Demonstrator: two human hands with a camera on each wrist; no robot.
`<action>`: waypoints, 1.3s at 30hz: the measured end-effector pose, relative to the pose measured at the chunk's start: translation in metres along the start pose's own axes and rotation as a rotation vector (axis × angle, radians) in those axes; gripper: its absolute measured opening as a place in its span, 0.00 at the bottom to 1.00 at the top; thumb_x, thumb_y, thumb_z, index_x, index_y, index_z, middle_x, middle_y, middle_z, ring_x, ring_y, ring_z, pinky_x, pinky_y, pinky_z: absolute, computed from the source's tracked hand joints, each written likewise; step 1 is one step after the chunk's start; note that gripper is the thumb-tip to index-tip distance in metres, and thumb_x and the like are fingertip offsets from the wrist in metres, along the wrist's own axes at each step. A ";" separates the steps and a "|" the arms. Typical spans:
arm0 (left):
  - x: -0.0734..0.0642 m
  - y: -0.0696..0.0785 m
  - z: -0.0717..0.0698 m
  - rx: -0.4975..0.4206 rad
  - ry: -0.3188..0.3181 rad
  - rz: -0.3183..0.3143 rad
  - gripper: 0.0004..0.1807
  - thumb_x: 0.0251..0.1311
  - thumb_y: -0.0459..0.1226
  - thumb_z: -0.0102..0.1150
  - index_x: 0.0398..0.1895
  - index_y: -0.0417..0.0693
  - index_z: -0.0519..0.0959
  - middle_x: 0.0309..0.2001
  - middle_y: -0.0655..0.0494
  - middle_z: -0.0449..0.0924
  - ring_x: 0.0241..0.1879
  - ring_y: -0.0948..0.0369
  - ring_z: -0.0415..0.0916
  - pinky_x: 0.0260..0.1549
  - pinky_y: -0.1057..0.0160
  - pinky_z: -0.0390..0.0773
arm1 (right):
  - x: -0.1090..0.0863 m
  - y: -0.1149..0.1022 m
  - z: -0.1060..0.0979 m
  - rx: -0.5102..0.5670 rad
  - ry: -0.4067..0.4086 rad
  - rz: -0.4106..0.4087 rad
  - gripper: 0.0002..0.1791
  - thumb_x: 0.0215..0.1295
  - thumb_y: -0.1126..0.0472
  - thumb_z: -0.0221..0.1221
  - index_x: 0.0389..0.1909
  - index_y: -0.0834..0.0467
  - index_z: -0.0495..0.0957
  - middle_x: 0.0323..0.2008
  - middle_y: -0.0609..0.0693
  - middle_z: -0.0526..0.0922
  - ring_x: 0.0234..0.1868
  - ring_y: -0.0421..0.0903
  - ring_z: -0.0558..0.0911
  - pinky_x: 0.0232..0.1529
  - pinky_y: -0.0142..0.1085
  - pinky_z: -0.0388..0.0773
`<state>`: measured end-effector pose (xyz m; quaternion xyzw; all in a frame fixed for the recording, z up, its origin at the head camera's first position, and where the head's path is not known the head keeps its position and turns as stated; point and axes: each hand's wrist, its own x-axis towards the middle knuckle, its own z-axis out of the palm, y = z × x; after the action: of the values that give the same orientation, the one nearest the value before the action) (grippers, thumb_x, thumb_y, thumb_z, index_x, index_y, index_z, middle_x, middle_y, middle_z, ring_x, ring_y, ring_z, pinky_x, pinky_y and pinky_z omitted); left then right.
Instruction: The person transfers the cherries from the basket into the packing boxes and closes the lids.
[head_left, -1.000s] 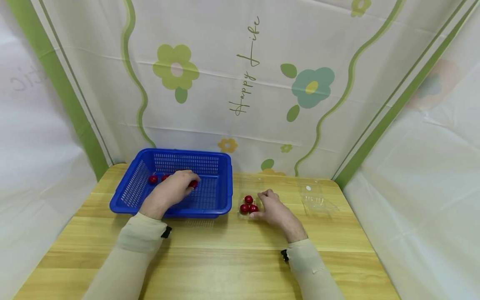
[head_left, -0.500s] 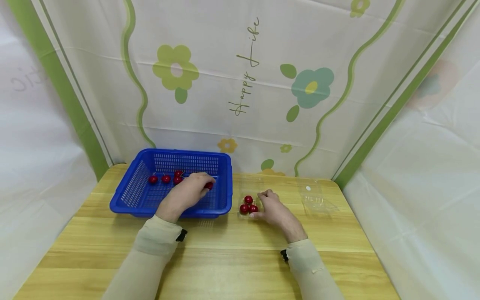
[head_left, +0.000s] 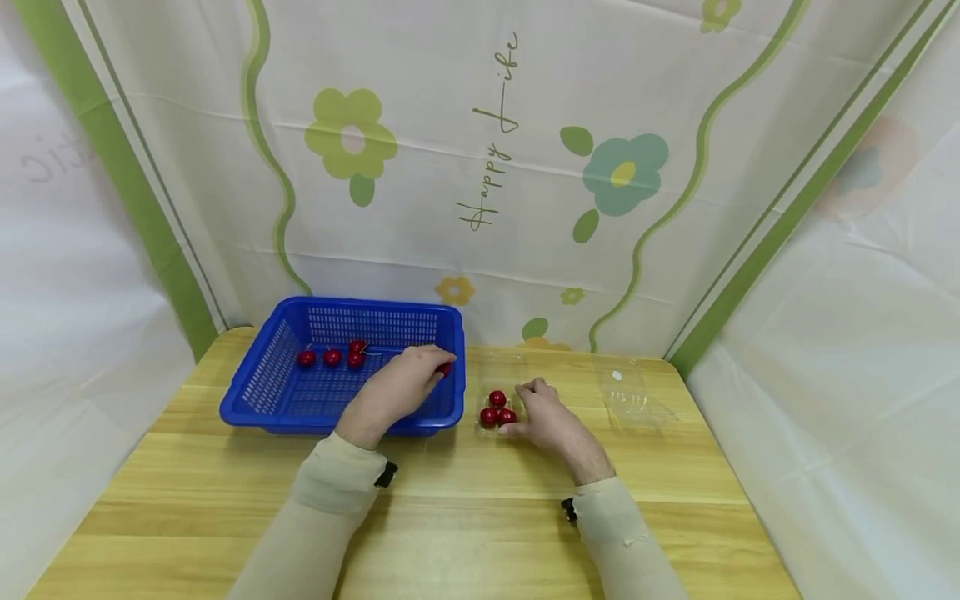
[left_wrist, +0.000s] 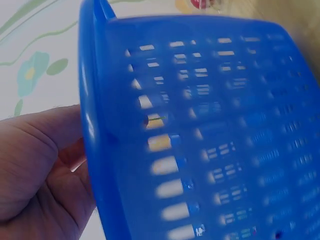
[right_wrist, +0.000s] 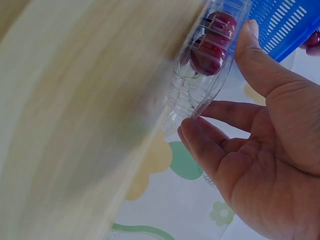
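My left hand [head_left: 401, 387] pinches a dark red cherry [head_left: 445, 368] by the right end of the blue basket [head_left: 262, 412]. In the left wrist view the basket's slotted wall [left_wrist: 125, 165] hides the fingertips. My right hand [head_left: 551, 425] holds the side of a clear plastic container [head_left: 504, 364] on the table, right of the basket. Three cherries [head_left: 497, 400] sit grouped inside it. The right wrist view has the thumb [right_wrist: 252, 55] at one edge of the container and the fingers at its corner.
Several cherries with stems [head_left: 332, 357] lie toward the back left of the basket. A second clear container [head_left: 630, 392] stands at the right on the wooden table [head_left: 465, 533]. A printed curtain [head_left: 420, 208] hangs behind the table's back edge.
My left hand has carried its cherry rightward across the basket to its right end, uncovering the cherries at the left. My right hand and the container stay in place.
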<state>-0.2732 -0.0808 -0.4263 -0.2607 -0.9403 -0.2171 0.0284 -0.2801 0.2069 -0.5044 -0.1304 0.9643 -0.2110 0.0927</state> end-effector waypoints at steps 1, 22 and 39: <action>0.001 0.002 0.001 -0.004 0.000 -0.001 0.18 0.87 0.27 0.61 0.73 0.34 0.86 0.68 0.39 0.92 0.71 0.42 0.90 0.73 0.44 0.90 | 0.000 0.000 0.000 -0.001 0.000 -0.001 0.49 0.75 0.49 0.81 0.85 0.71 0.72 0.80 0.71 0.75 0.80 0.69 0.78 0.84 0.63 0.80; 0.017 0.037 0.027 -0.069 -0.022 0.007 0.18 0.87 0.27 0.61 0.73 0.41 0.87 0.65 0.44 0.93 0.64 0.48 0.93 0.62 0.49 0.96 | -0.003 -0.002 -0.003 -0.003 0.003 -0.022 0.48 0.74 0.48 0.81 0.84 0.71 0.74 0.77 0.71 0.77 0.77 0.68 0.79 0.81 0.63 0.82; 0.040 0.056 0.060 0.034 -0.069 0.019 0.11 0.86 0.30 0.65 0.62 0.43 0.92 0.52 0.48 0.95 0.48 0.55 0.94 0.49 0.56 0.97 | -0.002 0.001 -0.002 0.002 0.012 -0.051 0.44 0.74 0.52 0.82 0.81 0.70 0.77 0.74 0.71 0.78 0.74 0.69 0.80 0.79 0.64 0.83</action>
<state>-0.2759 0.0067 -0.4524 -0.2766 -0.9417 -0.1917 0.0023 -0.2788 0.2090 -0.5029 -0.1536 0.9610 -0.2149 0.0815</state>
